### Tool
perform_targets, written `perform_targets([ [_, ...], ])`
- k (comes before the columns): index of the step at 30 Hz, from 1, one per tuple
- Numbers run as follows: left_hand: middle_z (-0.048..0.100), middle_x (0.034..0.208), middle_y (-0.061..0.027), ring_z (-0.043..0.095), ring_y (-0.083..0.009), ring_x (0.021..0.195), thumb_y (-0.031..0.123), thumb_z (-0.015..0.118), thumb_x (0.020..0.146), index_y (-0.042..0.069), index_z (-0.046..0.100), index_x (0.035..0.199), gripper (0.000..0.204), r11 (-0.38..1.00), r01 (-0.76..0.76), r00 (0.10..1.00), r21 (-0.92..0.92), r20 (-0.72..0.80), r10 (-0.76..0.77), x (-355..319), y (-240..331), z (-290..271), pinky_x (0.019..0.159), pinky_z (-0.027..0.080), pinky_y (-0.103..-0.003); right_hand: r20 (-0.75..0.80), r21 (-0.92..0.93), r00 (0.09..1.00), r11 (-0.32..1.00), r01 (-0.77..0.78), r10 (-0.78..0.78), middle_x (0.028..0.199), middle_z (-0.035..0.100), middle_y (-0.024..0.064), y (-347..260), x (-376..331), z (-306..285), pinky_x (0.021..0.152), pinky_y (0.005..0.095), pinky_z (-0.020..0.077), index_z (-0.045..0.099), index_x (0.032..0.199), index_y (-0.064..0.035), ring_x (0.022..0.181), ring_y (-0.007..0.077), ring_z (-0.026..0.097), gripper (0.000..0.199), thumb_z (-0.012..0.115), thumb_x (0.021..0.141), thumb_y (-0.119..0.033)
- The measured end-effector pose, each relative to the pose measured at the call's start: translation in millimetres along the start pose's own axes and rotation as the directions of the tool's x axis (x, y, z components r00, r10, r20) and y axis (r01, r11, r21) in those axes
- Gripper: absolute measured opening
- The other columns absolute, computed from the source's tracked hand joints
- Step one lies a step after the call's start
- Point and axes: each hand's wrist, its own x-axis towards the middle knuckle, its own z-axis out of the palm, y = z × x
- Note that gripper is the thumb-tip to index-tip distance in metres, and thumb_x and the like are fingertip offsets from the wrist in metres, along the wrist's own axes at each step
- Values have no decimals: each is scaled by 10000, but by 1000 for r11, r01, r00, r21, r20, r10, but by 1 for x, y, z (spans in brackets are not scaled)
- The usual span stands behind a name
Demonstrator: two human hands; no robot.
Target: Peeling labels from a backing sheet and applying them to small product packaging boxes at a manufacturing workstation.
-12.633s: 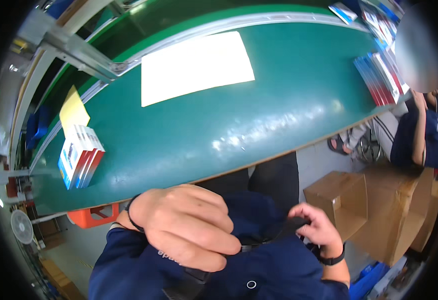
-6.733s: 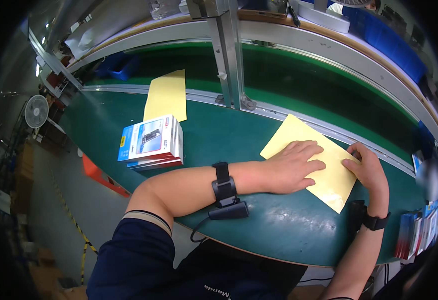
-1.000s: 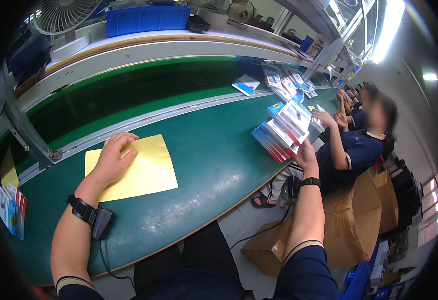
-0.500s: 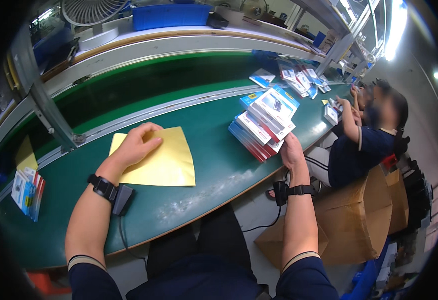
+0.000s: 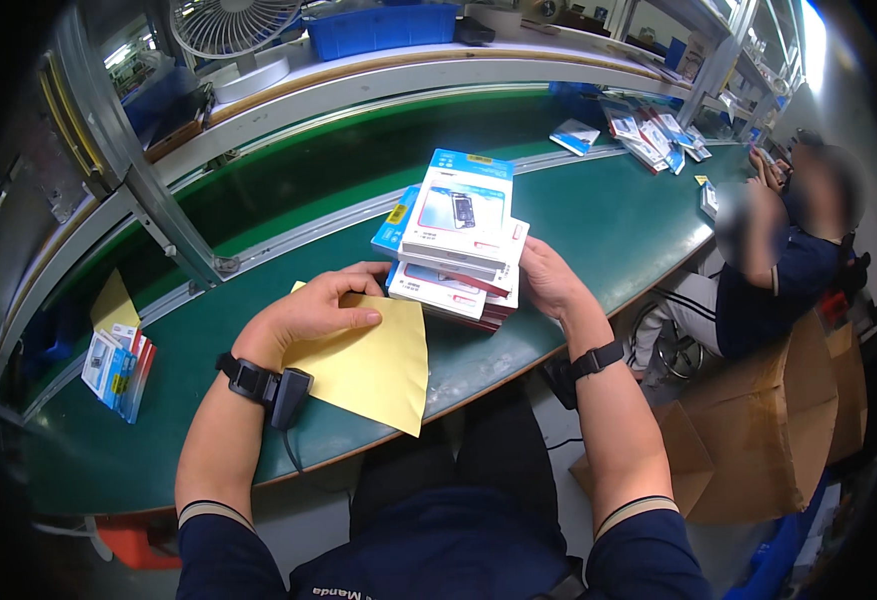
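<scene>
A leaning stack of flat white, blue and red boxes (image 5: 455,213) stands on the green bench in front of me. My right hand (image 5: 555,278) grips its right side, with some fingertips hidden behind the boxes. My left hand (image 5: 320,308) lies over a yellow sheet (image 5: 373,365), thumb apart from the fingers. Its fingertips reach the lower left side of the stack; whether they press on it I cannot tell. The sheet's near corner sticks out past the bench's front edge.
More flat boxes (image 5: 113,365) lean at the far left beside another yellow piece (image 5: 115,303). Loose boxes (image 5: 648,135) lie at the back right. A co-worker (image 5: 793,250) sits at the right, near cardboard cartons (image 5: 758,420). A metal post (image 5: 163,215) and shelf stand behind.
The stack has come left and nearer with my right hand. The yellow sheet has turned and slid toward me under my left hand, whose fingers now reach toward the stack.
</scene>
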Motion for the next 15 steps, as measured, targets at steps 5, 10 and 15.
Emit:
perform_targets([
  [5, 385, 1512, -148, 457, -216, 1282, 148, 734, 847, 31, 633, 879, 158, 998, -9, 1000, -65, -1, 9, -18, -1, 8, 1048, 365, -328, -20, -48, 997, 996, 74, -75, 1295, 596, 80, 4, -2, 10, 999, 307, 423, 497, 1382, -59, 1180, 159, 544, 465, 524, 1021, -350],
  [10, 300, 1558, -203, 395, -288, 1377, 174, 715, 871, 53, 649, 907, 143, 1000, 2, 1000, 2, -9, -2, -18, -8, 14, 1090, 354, -356, -239, -241, 937, 950, 198, -256, 1320, 569, 129, 20, -27, 4, 990, 325, 429, 465, 1409, -69, 1229, 206, 527, 499, 498, 1028, -390],
  [15, 322, 1531, -235, 402, -347, 1372, 190, 709, 870, 60, 652, 930, 154, 965, -30, 999, 259, -4, 32, -24, 0, 21, 1096, 357, -385, -238, -91, 961, 988, 125, -143, 1331, 553, 171, 15, -84, 27, 966, 338, 446, 434, 1425, -46, 1204, 233, 551, 516, 446, 1046, -396],
])
